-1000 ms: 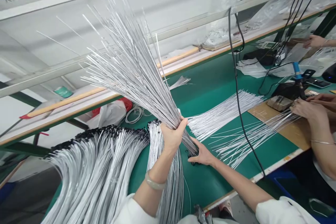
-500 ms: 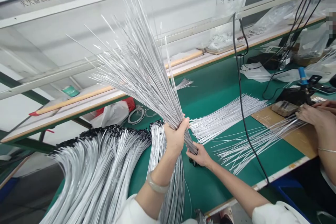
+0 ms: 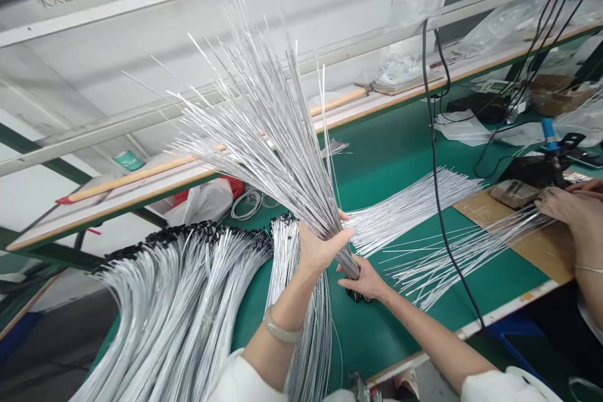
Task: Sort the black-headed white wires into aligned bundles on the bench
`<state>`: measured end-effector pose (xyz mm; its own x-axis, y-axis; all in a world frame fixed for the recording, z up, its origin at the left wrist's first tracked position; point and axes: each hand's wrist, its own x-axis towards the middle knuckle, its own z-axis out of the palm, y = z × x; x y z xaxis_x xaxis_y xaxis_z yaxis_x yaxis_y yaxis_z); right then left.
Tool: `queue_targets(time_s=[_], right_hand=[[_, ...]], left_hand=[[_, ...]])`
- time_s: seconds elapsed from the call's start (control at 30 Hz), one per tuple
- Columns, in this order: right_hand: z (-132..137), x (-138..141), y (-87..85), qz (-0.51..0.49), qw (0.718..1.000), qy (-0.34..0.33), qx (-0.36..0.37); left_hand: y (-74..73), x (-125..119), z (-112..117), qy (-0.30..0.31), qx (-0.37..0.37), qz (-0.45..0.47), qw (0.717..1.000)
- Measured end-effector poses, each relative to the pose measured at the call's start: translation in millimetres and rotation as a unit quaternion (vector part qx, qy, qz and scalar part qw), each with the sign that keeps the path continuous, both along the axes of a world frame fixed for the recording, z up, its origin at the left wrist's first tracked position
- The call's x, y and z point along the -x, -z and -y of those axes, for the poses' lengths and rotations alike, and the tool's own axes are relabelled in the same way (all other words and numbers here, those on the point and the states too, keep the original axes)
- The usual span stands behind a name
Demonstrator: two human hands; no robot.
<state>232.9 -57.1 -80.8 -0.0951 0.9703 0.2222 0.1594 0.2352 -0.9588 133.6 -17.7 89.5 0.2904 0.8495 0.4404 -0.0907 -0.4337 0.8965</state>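
Observation:
A thick bundle of thin grey wires (image 3: 287, 163) stands tilted in front of me, its upper ends fanned out to the upper left. My left hand (image 3: 321, 250) is closed around its narrow part, the thumb stretched across the near side and fingertips showing beyond. Lower down, my right hand (image 3: 370, 279) grips the same bundle close to its bottom end. Black tips (image 3: 358, 296) show just under that hand, near the green tabletop (image 3: 362, 339). Behind my left forearm lies another bunch of wires (image 3: 283, 257) with black ends.
A large heap of black-tipped wires (image 3: 188, 301) hangs over the table's left side. Loose wires (image 3: 414, 207) lie to the right, behind a hanging black cable (image 3: 440, 213). A co-worker's hands (image 3: 565, 204) hold wires over brown cardboard (image 3: 532, 239). A shelf (image 3: 141, 195) spans the back.
The bundle has shifted slightly right and its wires have spread wider at the top. My left thumb has moved outward from the wires; both hands stay on the bundle.

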Motion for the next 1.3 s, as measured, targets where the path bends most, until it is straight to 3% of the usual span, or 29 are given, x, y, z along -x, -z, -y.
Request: queue_targets(time_s=[0.13, 0.2, 0.3, 0.4, 0.53, 0.63, 0.73, 0.97, 1.07, 1.3], right_hand=[[1, -6, 0.5, -0.033, 0.999, -0.039, -0.004], [2, -8, 2.2, -0.032, 0.999, -0.036, -0.017], [4, -9, 4.4, -0.027, 0.999, -0.014, -0.025], [6, -7, 2.4, -0.036, 0.999, 0.01, -0.021], [6, -1, -5.4, -0.026, 0.999, 0.017, -0.036], [5, 3, -9.3, -0.001, 0.999, 0.023, -0.025], [3, 3, -10.7, 0.027, 0.999, 0.027, -0.006], [-3, 8, -11.0, 0.037, 0.999, 0.026, 0.014], [-7, 14, -9.6, 0.027, 0.998, 0.052, 0.036], [-12, 17, -16.0, 0.02, 0.995, 0.033, 0.097]], left_hand=[[7.4, 7, -5, 0.127, 0.041, 0.051, 0.99], [11.1, 8, -6, 0.159, 0.084, 0.068, 0.981], [15.2, 8, -7, 0.134, 0.117, 0.059, 0.982], [14.6, 9, -8, 0.109, 0.097, 0.065, 0.987], [8.1, 12, -10, 0.156, 0.062, 0.04, 0.985], [4.3, 14, -10, 0.205, 0.103, 0.011, 0.973], [2.5, 14, -9, 0.183, 0.136, -0.007, 0.974], [5.4, 15, -13, 0.181, 0.066, 0.026, 0.981], [8.2, 14, -13, 0.159, 0.05, 0.011, 0.986], [6.6, 12, -8, 0.146, 0.021, -0.017, 0.989]])
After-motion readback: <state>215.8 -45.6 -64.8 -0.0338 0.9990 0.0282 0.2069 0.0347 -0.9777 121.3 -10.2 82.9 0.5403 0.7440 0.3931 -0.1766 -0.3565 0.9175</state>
